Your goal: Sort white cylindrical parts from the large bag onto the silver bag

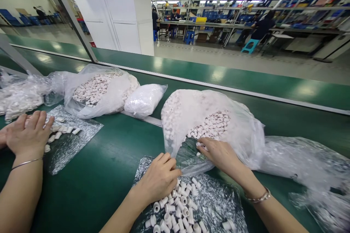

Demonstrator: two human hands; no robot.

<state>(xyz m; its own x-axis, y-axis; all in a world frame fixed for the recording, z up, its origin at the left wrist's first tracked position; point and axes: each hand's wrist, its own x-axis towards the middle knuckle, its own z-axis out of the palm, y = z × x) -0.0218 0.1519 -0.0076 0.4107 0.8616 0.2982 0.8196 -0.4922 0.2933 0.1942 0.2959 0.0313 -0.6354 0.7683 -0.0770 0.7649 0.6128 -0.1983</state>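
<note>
In front of me lies a large clear plastic bag on its side, its mouth toward me, filled with small white plastic fittings. My left hand has its fingers curled on the near edge of the bag's mouth. At the mouth, my right hand has its fingers closed around a few white fittings, partly hidden by the fingers. Below my left hand, a loose heap of flanged tube-shaped fittings lies on a clear crinkled plastic sheet.
A co-worker's hand is over fittings on another plastic sheet at left. Another bag of fittings and a small filled bag lie behind. Filled bags lie at right on the green surface.
</note>
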